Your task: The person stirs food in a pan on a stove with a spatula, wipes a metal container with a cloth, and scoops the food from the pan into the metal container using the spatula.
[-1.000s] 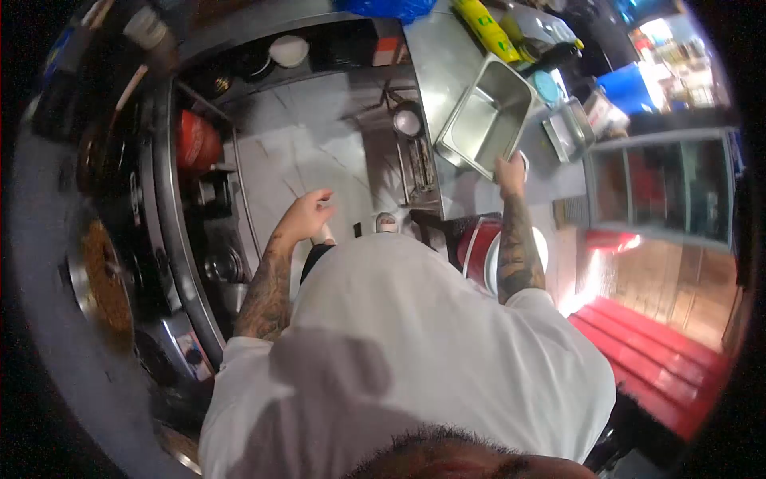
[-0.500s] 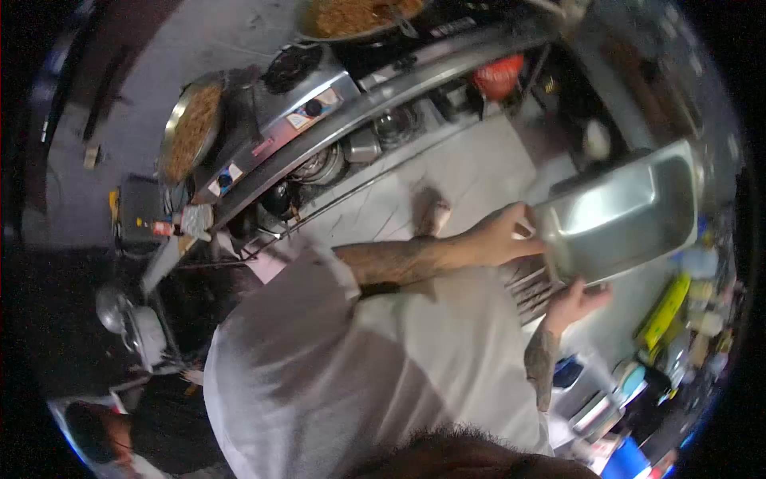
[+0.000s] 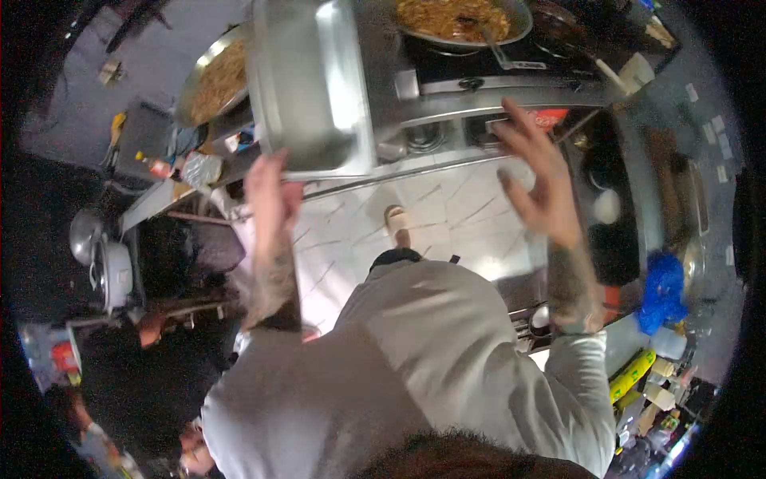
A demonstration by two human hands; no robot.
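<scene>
A deep rectangular steel pan (image 3: 307,104) is held up near the stove, in the upper left of the view. My left hand (image 3: 273,191) grips it by the near-left corner of its rim; the fingers are partly blurred. My right hand (image 3: 538,176) is off the pan, well to its right, with fingers spread and nothing in them. Behind the pan's left side shows part of a wide pan of brown food (image 3: 219,80). Another wide pan of food (image 3: 459,20), with a utensil resting in it, stands on the burner between and beyond my hands.
The stove's front rail (image 3: 447,108) runs across ahead of me, with metal pots stored beneath. Lower left, a co-worker in black (image 3: 152,383) stands close. A white pot (image 3: 116,271) is at left. At right are a blue plastic bag (image 3: 664,291) and a yellow package (image 3: 633,374).
I have turned from the right-hand counter toward the stove. The steel pan has swung from right to left in my left hand, and my right hand has come away with fingers spread.
</scene>
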